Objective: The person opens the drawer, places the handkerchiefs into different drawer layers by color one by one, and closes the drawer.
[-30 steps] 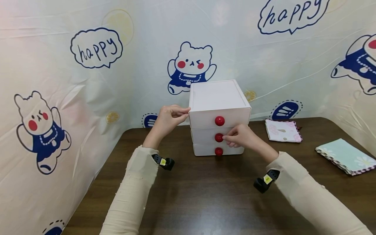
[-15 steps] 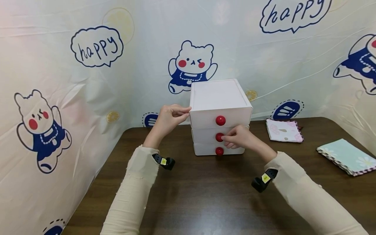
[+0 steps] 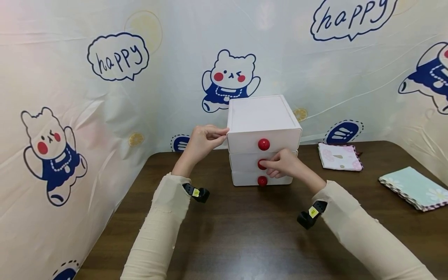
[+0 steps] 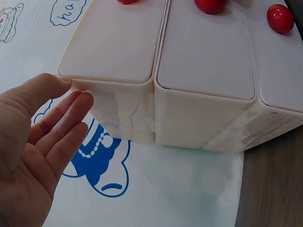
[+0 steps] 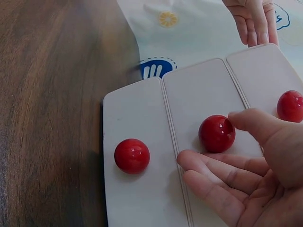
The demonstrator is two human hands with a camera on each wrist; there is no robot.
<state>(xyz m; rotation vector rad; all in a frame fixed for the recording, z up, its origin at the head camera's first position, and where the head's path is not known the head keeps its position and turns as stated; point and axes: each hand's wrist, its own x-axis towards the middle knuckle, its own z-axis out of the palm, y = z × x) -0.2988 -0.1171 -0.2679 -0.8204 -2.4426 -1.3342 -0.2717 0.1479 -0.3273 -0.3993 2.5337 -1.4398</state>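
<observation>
Fingers (image 5: 222, 163) of the right hand (image 3: 285, 163) were loosely curled at the middle knob (image 5: 217, 133) of a white three-drawer cabinet (image 3: 263, 116); the thumb tip touched the knob's upper side and the forefinger lay just beneath it, against the middle drawer front (image 5: 208, 109), so the knob sat between thumb and forefinger in a light pinch. Whether the forefinger pressed the knob itself could not be told. Fingers (image 4: 66, 118) of the left hand (image 3: 201, 142) were nearly straight and close together, with the thumb tip on the cabinet's upper left front corner and the fingertips touching its left side wall just below the top edge; nothing was enclosed in that hand. All three drawers appeared flush and closed, the top knob (image 3: 263, 144) above the right hand and the bottom knob (image 3: 262, 181) below it. The cabinet stood at the back of a dark wooden table (image 3: 245, 233), before a printed bear backdrop (image 3: 105, 97). Two folded cloths, one pink (image 3: 339, 156) and one pale green (image 3: 414, 187), lay well apart to the right.
</observation>
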